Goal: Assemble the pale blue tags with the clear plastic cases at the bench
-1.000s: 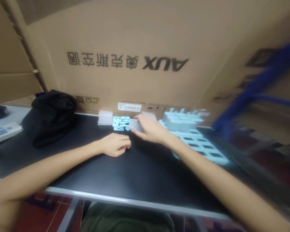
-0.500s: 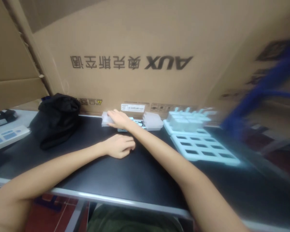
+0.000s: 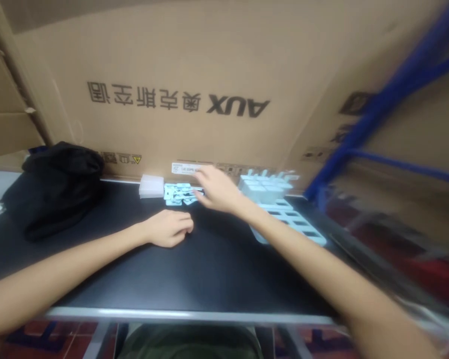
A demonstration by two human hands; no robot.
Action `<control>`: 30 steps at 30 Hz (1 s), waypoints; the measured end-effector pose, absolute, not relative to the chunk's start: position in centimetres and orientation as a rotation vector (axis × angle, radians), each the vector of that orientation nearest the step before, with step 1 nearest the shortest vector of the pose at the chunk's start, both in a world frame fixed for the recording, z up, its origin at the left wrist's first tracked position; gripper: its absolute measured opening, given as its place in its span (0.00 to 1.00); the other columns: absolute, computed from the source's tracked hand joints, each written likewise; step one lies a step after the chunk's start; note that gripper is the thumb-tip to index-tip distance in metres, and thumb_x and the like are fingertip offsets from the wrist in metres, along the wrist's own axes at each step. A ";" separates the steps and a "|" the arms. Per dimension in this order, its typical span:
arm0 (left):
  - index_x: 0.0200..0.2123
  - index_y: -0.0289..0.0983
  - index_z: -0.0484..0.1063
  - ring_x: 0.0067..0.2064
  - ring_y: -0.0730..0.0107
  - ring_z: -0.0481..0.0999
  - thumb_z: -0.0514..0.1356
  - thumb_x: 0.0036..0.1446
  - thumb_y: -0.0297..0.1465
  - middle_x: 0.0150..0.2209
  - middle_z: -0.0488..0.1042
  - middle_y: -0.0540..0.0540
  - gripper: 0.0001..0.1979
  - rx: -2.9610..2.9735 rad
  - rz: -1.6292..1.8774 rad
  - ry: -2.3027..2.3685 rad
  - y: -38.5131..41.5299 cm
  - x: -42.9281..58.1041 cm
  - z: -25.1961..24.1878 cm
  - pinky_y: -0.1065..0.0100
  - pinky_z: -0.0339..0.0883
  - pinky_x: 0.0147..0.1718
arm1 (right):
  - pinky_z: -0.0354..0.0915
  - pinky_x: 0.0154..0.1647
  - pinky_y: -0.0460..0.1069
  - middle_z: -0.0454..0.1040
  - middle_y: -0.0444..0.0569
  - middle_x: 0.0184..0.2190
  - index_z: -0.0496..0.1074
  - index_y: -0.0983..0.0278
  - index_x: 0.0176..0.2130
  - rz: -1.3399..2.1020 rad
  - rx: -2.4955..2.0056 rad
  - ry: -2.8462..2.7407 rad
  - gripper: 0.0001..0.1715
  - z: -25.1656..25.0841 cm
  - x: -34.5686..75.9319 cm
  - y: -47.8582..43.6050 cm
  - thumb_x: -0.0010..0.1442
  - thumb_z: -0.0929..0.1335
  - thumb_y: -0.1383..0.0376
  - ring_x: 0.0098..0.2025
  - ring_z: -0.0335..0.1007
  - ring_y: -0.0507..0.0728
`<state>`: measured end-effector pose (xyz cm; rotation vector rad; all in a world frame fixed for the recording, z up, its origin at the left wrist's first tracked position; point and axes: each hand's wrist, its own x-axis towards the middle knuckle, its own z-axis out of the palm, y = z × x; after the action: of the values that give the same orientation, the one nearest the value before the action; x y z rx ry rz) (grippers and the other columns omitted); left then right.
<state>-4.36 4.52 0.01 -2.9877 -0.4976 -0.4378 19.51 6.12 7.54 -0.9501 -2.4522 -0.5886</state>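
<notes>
My right hand [image 3: 220, 190] reaches to the back of the table, thumb and fingers apart, covering the spot beside the light blue pieces. Just left of it lies a loose pile of small light blue plastic pieces [image 3: 177, 193]. A stack of clear whitish plastic pieces [image 3: 151, 186] stands left of that pile. Nearer to me, my left hand [image 3: 170, 228] rests on the black table [image 3: 194, 279] with its fingers curled in; the inside of the hand is hidden. The second whitish stack cannot be seen behind my right hand.
Light blue moulds with handled lids [image 3: 265, 187] and a flat grid-like frame [image 3: 314, 237] lie at the right. A black cloth bundle [image 3: 56, 189] sits at the left. Behind the table stands a large cardboard box [image 3: 153, 55]; a blue metal post [image 3: 359, 129] slants at the right.
My right hand has moved right, off the left whitish stack and across the blue pieces, now over where the second stack was. The left hand keeps its pose. The view has turned right.
</notes>
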 end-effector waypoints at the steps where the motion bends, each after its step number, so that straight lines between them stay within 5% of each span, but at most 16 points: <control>1: 0.42 0.41 0.70 0.38 0.67 0.76 0.56 0.64 0.26 0.41 0.76 0.48 0.06 -2.991 -0.437 -0.507 4.5 -4.4 0.0 0.67 0.67 0.36 | 0.63 0.63 0.63 0.71 0.63 0.58 0.69 0.65 0.58 -0.585 -1.013 -2.362 0.21 7.6 22.7 5.2 0.70 0.62 0.58 0.61 0.65 0.68; 7: 0.41 0.41 0.70 0.38 0.67 0.75 0.55 0.64 0.25 0.42 0.76 0.47 0.07 -3.007 -0.421 -0.535 4.3 -4.4 0.2 0.67 0.67 0.35 | 0.69 0.53 0.63 0.73 0.64 0.49 0.67 0.66 0.55 -0.184 -1.669 -1.498 0.29 4.7 39.8 4.5 0.61 0.67 0.52 0.47 0.73 0.68; 11: 0.41 0.41 0.70 0.38 0.67 0.75 0.54 0.64 0.25 0.42 0.76 0.47 0.07 -2.998 -0.395 -0.543 4.4 -4.4 0.3 0.67 0.67 0.37 | 0.70 0.46 0.56 0.76 0.57 0.44 0.68 0.63 0.53 0.126 -1.757 -1.419 0.28 2.8 43.0 6.0 0.59 0.70 0.51 0.42 0.74 0.62; 20: 0.42 0.41 0.71 0.39 0.67 0.75 0.54 0.64 0.25 0.43 0.76 0.47 0.07 -3.008 -0.387 -0.535 4.5 -4.4 0.3 0.67 0.68 0.38 | 0.71 0.46 0.58 0.77 0.64 0.48 0.65 0.69 0.58 0.083 -2.002 -1.512 0.45 0.8 40.6 7.4 0.52 0.74 0.46 0.47 0.77 0.68; 25: 0.42 0.41 0.71 0.39 0.67 0.75 0.54 0.64 0.26 0.43 0.76 0.47 0.07 -2.999 -0.377 -0.553 4.4 -4.4 0.4 0.68 0.67 0.37 | 0.72 0.43 0.59 0.80 0.69 0.43 0.73 0.71 0.50 0.000 -2.207 -1.566 0.38 -0.3 40.2 7.9 0.56 0.70 0.42 0.48 0.79 0.73; 30: 0.42 0.41 0.71 0.40 0.67 0.75 0.54 0.65 0.26 0.44 0.76 0.46 0.07 -3.005 -0.368 -0.564 4.4 -4.4 0.4 0.69 0.66 0.36 | 0.73 0.43 0.60 0.80 0.74 0.44 0.73 0.74 0.52 -0.048 -2.258 -1.591 0.40 -0.1 39.8 7.8 0.60 0.67 0.42 0.49 0.80 0.75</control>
<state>-4.36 4.40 0.42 -3.0052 -0.5637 -0.3677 39.79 7.81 -0.15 -2.2576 -1.5907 -0.0481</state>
